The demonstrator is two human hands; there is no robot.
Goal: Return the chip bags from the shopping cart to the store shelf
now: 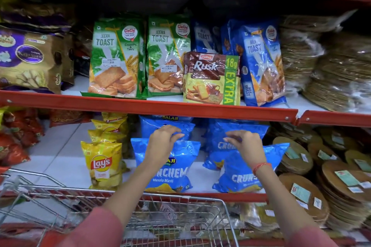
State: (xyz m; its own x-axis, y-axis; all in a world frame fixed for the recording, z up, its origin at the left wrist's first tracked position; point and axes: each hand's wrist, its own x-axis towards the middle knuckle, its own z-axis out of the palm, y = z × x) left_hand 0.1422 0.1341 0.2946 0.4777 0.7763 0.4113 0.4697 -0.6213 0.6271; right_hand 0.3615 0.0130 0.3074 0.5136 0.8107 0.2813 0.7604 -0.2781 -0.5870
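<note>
— Red shelf [148, 109] ahead; the hands?
— Left hand [163, 140] and right hand [246, 142] hover half-open, seemingly empty, over blue chip bags [170, 174] at twelve o'clock beyond the cart [202, 199].

We look from one head-worn camera, forward and slightly down over the wire shopping cart [128, 204], close to the red store shelf [148, 106] facing us.

Red metal shelf rails [148, 106], white shelf boards [60, 146], dim upper recess
</note>
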